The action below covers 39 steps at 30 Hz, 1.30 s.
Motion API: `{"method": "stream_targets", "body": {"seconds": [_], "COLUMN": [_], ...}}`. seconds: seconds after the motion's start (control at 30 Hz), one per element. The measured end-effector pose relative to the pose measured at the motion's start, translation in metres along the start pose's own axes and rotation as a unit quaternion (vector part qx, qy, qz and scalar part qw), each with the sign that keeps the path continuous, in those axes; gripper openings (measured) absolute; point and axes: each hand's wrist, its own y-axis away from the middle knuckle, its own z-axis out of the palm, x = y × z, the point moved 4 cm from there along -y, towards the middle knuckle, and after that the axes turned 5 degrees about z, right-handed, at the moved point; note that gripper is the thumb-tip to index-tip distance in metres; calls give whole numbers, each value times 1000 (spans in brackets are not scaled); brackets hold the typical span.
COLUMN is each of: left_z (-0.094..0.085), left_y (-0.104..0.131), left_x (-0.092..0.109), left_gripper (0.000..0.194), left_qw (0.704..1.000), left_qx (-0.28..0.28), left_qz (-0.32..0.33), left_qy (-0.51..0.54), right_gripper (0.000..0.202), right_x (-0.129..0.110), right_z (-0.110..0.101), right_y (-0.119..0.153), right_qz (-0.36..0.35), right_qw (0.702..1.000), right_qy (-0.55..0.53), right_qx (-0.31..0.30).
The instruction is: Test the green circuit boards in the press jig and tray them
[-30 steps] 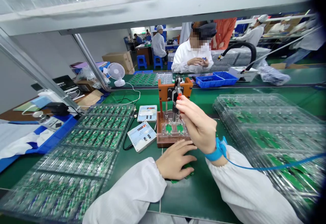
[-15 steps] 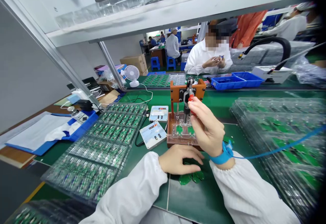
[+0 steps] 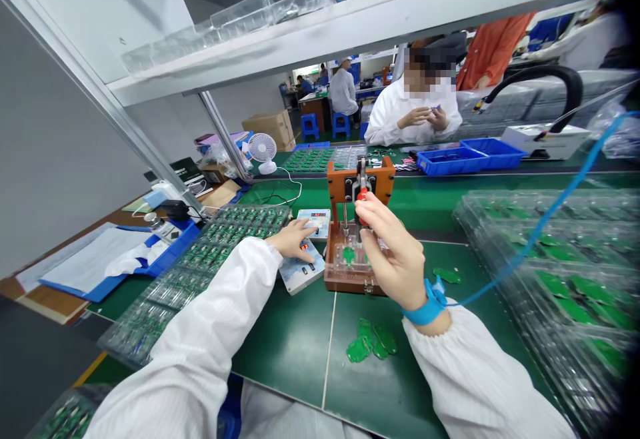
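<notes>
My right hand (image 3: pixel 393 247) is closed around the red handle (image 3: pixel 362 200) of a toggle clamp on an orange-brown test fixture (image 3: pixel 350 282). Under the clamp, a green circuit board (image 3: pixel 349 254) shows through the fixture's clear plate. My left hand (image 3: pixel 296 239) reaches over two small control boxes with red digit displays, its fingers apart. Its fingertips are at the rear box (image 3: pixel 323 215), and the front box (image 3: pixel 299 280) lies partly under the hand. Several loose green boards (image 3: pixel 369 342) lie in front of the fixture. A blue strap circles my right wrist.
Clear trays of boards (image 3: pixel 240 226) stand at left, and stacked trays (image 3: pixel 565 272) at right. One loose board (image 3: pixel 447 275) lies right of the fixture. Blue bins (image 3: pixel 453 159), a small fan (image 3: pixel 263 149) and a co-worker (image 3: pixel 415 112) are beyond. A shelf (image 3: pixel 300 39) crosses overhead.
My left hand has moved from above the loose boards, up and left to the control boxes, uncovering the boards. My right hand stays on the red handle. The view has shifted slightly.
</notes>
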Motion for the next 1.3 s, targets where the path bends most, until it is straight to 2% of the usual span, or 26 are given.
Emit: {"method": "stream_targets", "body": {"seconds": [0.1, 0.37, 0.53, 0.7, 0.8, 0.9, 1.3], "left_z": [6, 11, 14, 8, 7, 9, 11], "left_y": [-5, -8, -10, -5, 0, 4, 4], "left_x": [-1, 0, -5, -15, -20, -21, -20], "left_gripper": [116, 119, 121, 123, 126, 128, 134], "left_qw": [997, 994, 994, 996, 994, 992, 992], "left_qx": [-52, -98, -100, -83, -100, -117, -117], "left_qz": [-10, -11, -11, -13, -31, -36, -32], "left_qy": [-49, -56, -49, -27, -29, -33, -37], "right_gripper": [62, 62, 60, 61, 61, 62, 61], "right_x": [1, 1, 1, 1, 2, 2, 2], "right_z": [1, -1, 0, 0, 0, 0, 0], "right_y": [0, 0, 0, 1, 2, 3, 1], "right_qz": [-2, -11, -11, -7, -8, -14, -9], "right_qw": [1000, 1000, 1000, 1000, 1000, 1000, 1000], "right_qy": [2, 14, 18, 13, 12, 13, 2], "right_qx": [-4, -6, -5, -11, -13, -11, -15]}}
